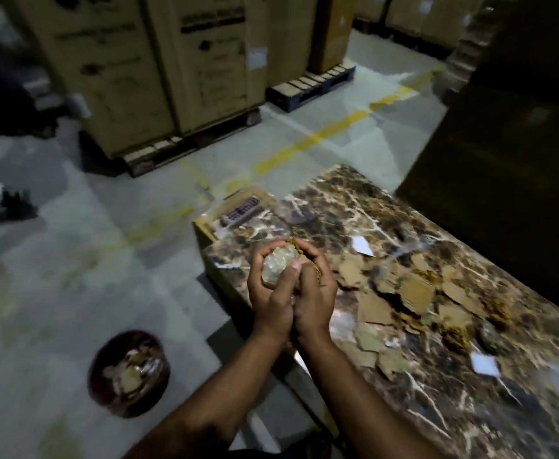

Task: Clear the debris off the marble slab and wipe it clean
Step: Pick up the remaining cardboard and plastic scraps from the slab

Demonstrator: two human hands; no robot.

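Cupping a crumpled wad point(279, 265) between them, both hands meet at the centre of the frame, over the near-left corner of the slab point(437, 376). The left hand point(271, 293) curls its fingers point(259, 260) round the pale, plastic-looking wad; the right hand point(314, 293) presses in from the other side, its fingers bent round the same bundle, with a bit of brown scrap showing at its far edge. Both forearms reach up from the bottom edge.

The slab, dark brown marble with white veins, runs from the centre to the lower right of the frame. Debris lies over its middle: a scatter of torn cardboard pieces point(417, 293), too many and too overlapped to count surely, plus two white paper scraps, one point(362, 245) toward the far end and one point(485, 364) nearer the lower right. A few dark yellow-brown clumps point(455, 336) sit among the cardboard; the blur keeps their number unclear.

One open box point(238, 208) stands at the slab's far-left end. One round dark bin point(128, 372) sits on the floor point(73, 260) at lower left, holding scraps. Yellow lines point(321, 135) cross the floor. Two tall cartons point(145, 71) on pallets stand at upper left, with more behind them.
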